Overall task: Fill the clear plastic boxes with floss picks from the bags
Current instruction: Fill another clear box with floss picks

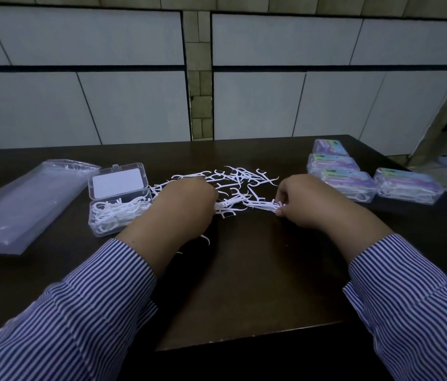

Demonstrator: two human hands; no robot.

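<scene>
A dark brown tabletop (244, 284) fills the lower half of the head view, backed at 12 o'clock by a wall of pale panels (85, 39). Two forearms in blue-and-white striped sleeves (79, 312) enter from 6 o'clock. At 9 o'clock on the tabletop lies a flat clear plastic bag (21, 204), its far end crumpled. At 2 to 3 o'clock sit closed boxes with coloured labels (345, 182): three in a row running away from the person, with a fourth (409, 185) just beside them toward the right edge; white picks show through their walls. Between the bag and the left hand stands an open clear plastic box (119, 213), lid hinged up at the far side with a white rectangle on it, tray partly filled with white floss picks. A loose pile of floss picks (238, 180) is scattered at the tabletop's centre, toward 12 o'clock from both hands. The left hand (189, 204) rests knuckles-up on the pile's near edge; its grip is curled over a cluster of picks that protrudes at its right side. The right hand (304, 202) pinches a small bundle of picks between thumb and fingertips (280, 211), the bundle pointing toward the left hand. One stray pick (205, 239) lies beside the left wrist.
</scene>
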